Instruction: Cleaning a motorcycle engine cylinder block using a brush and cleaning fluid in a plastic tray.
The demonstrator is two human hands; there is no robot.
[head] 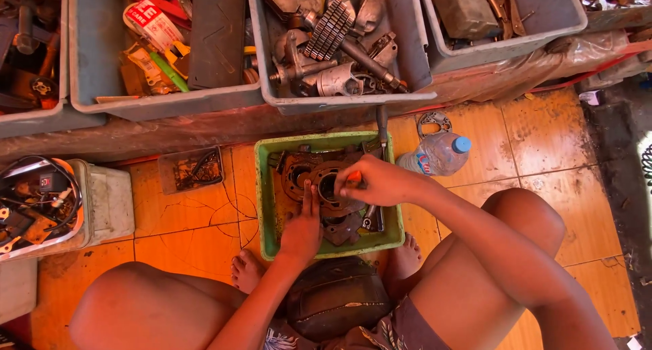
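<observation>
A green plastic tray (pixel 265 207) sits on the orange tiled floor between my knees, holding a rusty brown engine casing (pixel 319 180) and other greasy metal parts. My left hand (pixel 302 228) lies flat on the casing's near side, fingers pressing it down. My right hand (pixel 380 181) is closed around an orange-handled tool (pixel 354 178), its tip pointing down at the casing's round opening. A dark rounded part (pixel 336 295) rests on the floor between my legs, just below the tray.
Grey bins (pixel 421 58) full of metal parts, chains and tools line a low shelf ahead. A plastic water bottle (pixel 438 153) lies right of the tray. A small box (pixel 190 170) and a wired unit on a white container (pixel 109 200) stand left.
</observation>
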